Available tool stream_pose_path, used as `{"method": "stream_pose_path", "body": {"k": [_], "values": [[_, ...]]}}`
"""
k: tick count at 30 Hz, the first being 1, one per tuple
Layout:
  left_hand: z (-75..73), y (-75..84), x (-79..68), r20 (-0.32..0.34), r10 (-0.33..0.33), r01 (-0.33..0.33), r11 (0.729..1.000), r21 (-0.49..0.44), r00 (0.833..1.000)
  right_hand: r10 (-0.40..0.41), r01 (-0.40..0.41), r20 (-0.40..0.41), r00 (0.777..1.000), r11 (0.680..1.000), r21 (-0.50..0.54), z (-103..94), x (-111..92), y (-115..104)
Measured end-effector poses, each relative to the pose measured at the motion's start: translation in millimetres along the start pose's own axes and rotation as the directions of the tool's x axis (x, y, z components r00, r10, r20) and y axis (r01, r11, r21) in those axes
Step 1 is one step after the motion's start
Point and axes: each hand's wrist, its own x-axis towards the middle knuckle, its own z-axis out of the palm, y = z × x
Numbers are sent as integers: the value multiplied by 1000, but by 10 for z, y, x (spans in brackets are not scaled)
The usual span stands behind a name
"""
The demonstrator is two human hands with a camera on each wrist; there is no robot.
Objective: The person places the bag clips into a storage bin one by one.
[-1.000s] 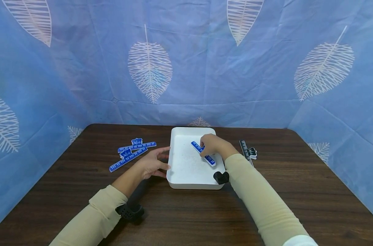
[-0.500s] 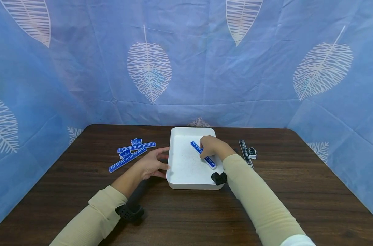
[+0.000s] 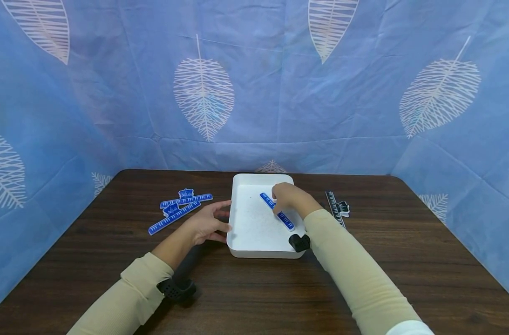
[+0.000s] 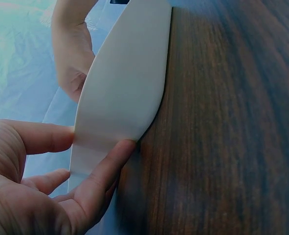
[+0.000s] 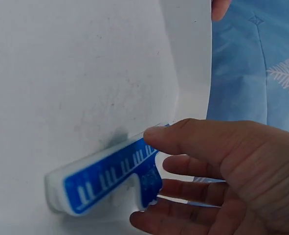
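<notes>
- Blue clip (image 5: 112, 174) sits inside the white tray (image 3: 250, 232), directly under the right hand (image 3: 294, 200), across from the left hand (image 3: 208, 224).
- Its long axis slants: one end points left past the right hand, the other back toward the person.
- Right thumb meets its bar, fingers loosely bent; whether gripping, cannot tell.
- Left fingers, extended, touch the tray's side.

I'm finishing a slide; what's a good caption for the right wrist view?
Right hand at a blue keyboard-patterned clip inside a white tray.
</notes>
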Motion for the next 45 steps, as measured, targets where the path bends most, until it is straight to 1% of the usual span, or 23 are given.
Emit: {"method": "stream_pose_path", "body": {"k": [3, 8, 17, 24, 29, 34, 38, 45], "values": [[7, 6, 6, -1, 0, 0, 1000, 2, 1000, 0, 0, -2, 1000, 1000, -22, -37, -16, -13], [18, 13, 9, -7, 5, -5, 1000, 11, 1000, -26, 26, -9, 1000, 998, -66, -87, -38, -25], [13, 18, -2, -9, -1, 1, 1000, 2, 1000, -75, 70, -54, 996, 993, -93, -152, -108, -38], [27, 34, -16, 0, 1, -1, 1000, -7, 1000, -125, 116, -88, 988, 988, -104, -196, -198, -46], [26, 32, -21, -2, 2, -2, 1000, -5, 1000, -162, 152, -98, 982, 983, -103, -210, -256, -48], [24, 19, -16, -3, 0, 0, 1000, -5, 1000, -179, 167, -112, 977, 980, -108, -206, -320, -49], [18, 9, -7, -7, 3, -3, 1000, -5, 1000, -203, 188, -139, 969, 976, -114, -213, -403, -33], [7, 3, -3, -12, -6, 6, 1000, 0, 1000, -261, 243, -197, 945, 963, -113, -182, -525, 2]]}}
